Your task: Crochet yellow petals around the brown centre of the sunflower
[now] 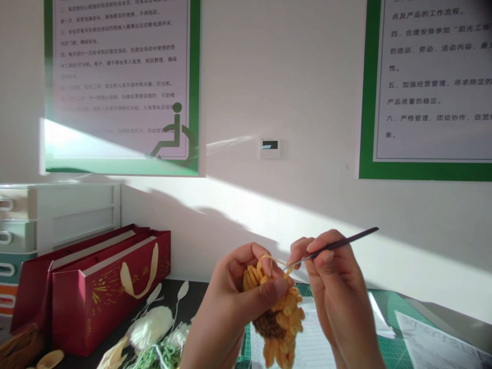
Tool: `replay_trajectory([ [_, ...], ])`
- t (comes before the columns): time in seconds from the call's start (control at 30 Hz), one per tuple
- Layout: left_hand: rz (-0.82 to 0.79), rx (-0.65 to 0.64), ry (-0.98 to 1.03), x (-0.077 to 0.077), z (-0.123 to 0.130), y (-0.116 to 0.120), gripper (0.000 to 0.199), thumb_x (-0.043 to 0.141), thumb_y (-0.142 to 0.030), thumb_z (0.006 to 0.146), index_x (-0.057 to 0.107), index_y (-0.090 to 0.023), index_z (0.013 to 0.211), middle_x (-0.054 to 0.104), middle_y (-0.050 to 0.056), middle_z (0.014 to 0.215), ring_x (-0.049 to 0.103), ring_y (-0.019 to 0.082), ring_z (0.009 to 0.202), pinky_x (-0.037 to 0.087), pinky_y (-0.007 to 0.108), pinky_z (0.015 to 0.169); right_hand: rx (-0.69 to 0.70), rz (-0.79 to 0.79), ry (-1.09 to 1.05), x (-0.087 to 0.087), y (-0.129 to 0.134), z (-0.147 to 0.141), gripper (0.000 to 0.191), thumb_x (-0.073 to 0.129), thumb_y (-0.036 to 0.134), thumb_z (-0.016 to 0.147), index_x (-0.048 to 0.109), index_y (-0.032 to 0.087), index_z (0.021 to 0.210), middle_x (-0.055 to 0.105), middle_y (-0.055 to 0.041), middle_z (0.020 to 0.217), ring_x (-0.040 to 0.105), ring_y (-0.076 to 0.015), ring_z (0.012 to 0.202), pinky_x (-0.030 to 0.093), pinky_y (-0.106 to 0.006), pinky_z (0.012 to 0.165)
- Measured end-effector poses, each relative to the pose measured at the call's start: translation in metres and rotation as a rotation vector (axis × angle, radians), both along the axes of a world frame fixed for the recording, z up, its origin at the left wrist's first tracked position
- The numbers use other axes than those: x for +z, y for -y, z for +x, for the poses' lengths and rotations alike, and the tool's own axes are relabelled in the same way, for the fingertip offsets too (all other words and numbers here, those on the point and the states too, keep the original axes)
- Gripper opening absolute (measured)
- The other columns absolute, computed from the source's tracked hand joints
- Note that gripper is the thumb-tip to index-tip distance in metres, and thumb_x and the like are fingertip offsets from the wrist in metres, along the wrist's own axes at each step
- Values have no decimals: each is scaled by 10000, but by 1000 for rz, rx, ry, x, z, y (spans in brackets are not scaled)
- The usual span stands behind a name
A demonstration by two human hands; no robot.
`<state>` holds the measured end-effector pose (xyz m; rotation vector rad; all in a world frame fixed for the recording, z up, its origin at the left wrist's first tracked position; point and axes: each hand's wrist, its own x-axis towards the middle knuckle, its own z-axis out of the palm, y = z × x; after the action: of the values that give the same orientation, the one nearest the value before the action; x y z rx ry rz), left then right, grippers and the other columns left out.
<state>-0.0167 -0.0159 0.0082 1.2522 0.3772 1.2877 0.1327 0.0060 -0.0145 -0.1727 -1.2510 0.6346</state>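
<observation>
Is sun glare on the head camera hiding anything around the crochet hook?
Head view: glare washes out the lower part of the wall poster, and a diagonal shadow crosses the wall; the right hand, crochet hook and yellow crocheted sunflower remain clearly visible.

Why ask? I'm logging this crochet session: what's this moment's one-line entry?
left hand: grips crocheted sunflower | right hand: holds crochet hook | yellow yarn: runs from left hand to hook tip

Crochet sunflower (279, 320) — partly behind left hand (234, 302)
</observation>
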Motion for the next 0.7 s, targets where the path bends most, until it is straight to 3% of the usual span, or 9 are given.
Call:
replay_trajectory([
  [0.33, 19, -9, 10, 0, 0, 1, 310, 918, -196, 738, 609, -170, 743, 650, -24, 709, 619, 92, 617, 498, 223, 621, -41, 139, 159, 1, 4, 20, 116, 527, 366, 1055, 601, 288, 1011, 752, -9, 828, 677, -187, 820, 540, -350, 748],
  [0.7, 29, 19, 0, 0, 2, 2, 308, 923, -178, 722, 615, -179, 729, 663, -21, 706, 649, 118, 639, 511, 243, 629, -189, 235, 230, 8, 15, 20, 104, 523, 324, 1061, 616, 289, 1031, 757, -8, 854, 685, -183, 788, 518, -362, 729],
])
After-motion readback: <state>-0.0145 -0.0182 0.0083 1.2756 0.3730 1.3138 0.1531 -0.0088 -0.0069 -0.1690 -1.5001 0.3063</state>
